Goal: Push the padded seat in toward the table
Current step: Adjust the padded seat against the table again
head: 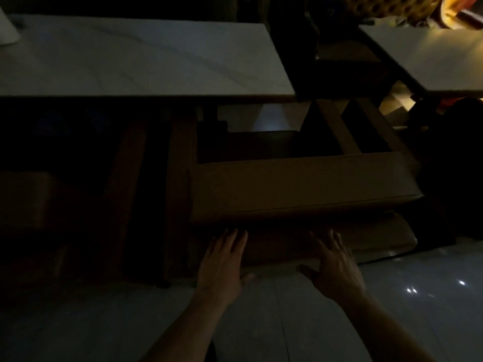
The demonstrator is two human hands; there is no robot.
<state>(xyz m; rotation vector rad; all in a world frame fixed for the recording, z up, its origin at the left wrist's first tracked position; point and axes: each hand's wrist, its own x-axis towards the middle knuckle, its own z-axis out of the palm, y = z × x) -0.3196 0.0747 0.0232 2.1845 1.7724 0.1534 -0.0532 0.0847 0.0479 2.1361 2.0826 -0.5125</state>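
The scene is very dark. A brown padded seat (300, 189) stands in front of a white marble-topped table (136, 58), its far end under the table's near edge. Both my hands lie flat with straight fingers on the seat's near lower cushion edge (379, 236). My left hand (222, 265) is at the seat's left corner, and my right hand (337, 267) sits about mid-width. Neither hand grips anything.
Another dark seat (146, 199) stands to the left under the same table. A second white table (433, 53) is at the upper right, with a dark chair (339, 48) between the tables. Glossy pale floor tiles (431, 296) spread below me.
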